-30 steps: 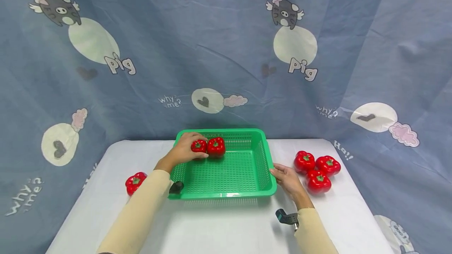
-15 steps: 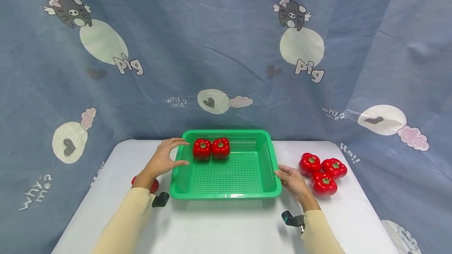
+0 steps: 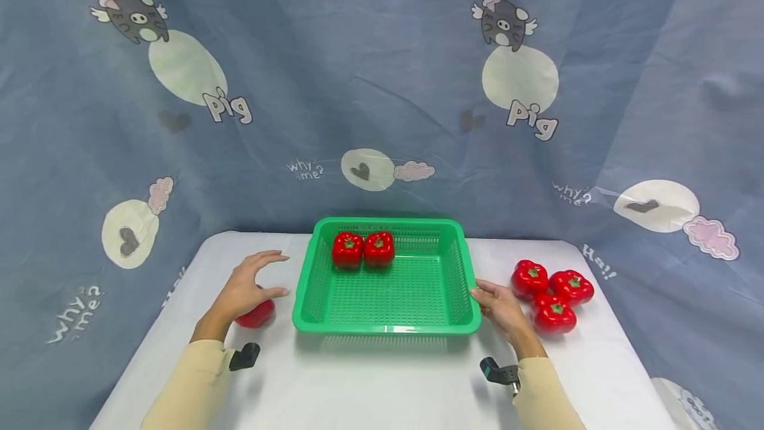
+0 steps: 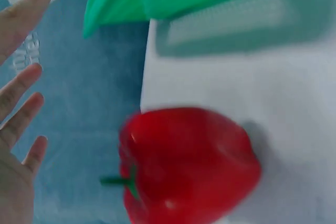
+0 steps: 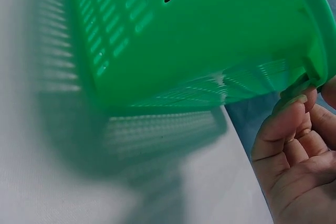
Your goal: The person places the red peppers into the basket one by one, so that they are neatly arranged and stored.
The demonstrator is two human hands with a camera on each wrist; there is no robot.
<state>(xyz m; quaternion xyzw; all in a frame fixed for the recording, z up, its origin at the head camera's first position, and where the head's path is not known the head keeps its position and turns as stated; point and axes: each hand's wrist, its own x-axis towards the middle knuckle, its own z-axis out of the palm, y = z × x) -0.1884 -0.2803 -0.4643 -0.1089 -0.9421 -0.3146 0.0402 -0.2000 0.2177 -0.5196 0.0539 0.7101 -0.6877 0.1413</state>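
Observation:
My left hand is off the basket's left side, thumb and fingers spread wide around nothing. It hovers over a lone red bell pepper and partly hides it in the head view. The left wrist view shows that pepper whole, green stem pointing left, apart from the fingers. At the green plastic basket's right side, my right hand pinches the rim, as the right wrist view of the fingers confirms. Two red bell peppers, one left of the other, stand in the basket's back left.
Three more red bell peppers sit clustered on the white table, right of my right hand. A blue printed cloth hangs behind the table and shows along its sides.
My left hand has let go of the left pepper in the basket and moved out left, down over the lone pepper. The right hand stays at the rim. The head view has shifted slightly.

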